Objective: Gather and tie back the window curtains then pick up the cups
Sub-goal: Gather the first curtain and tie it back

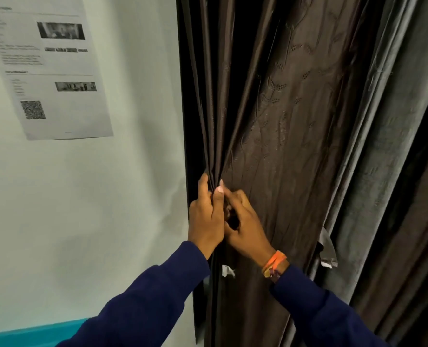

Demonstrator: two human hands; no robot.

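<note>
Nearest the camera, two dark blue sleeves (142,299) reach up and forward, the right wrist wearing an orange band (274,262). Beyond them the left hand (206,221) and the right hand (244,222) meet, touching, at the left edge of the dark brown curtain (270,121). The left hand's fingers are curled round a bunch of pleats, thumb up against the cloth. The right hand lies just beside it, fingers bent in toward the same bunch; whether it truly pinches the cloth or only presses there is hidden by the left hand's thumb.

The curtain hangs with its long axis upright, and almost all of its loose width lies to the right of and above the hands. Folds fan out rightward from the gripped point. So the gathering, as I judge it, must draw cloth from right to left, and the right hand is the nearer one to do that.

Farther right hangs a grey curtain panel (373,146). On the white wall (132,196) to the left is a printed sheet (50,68). No cups or tie-back are in view.
</note>
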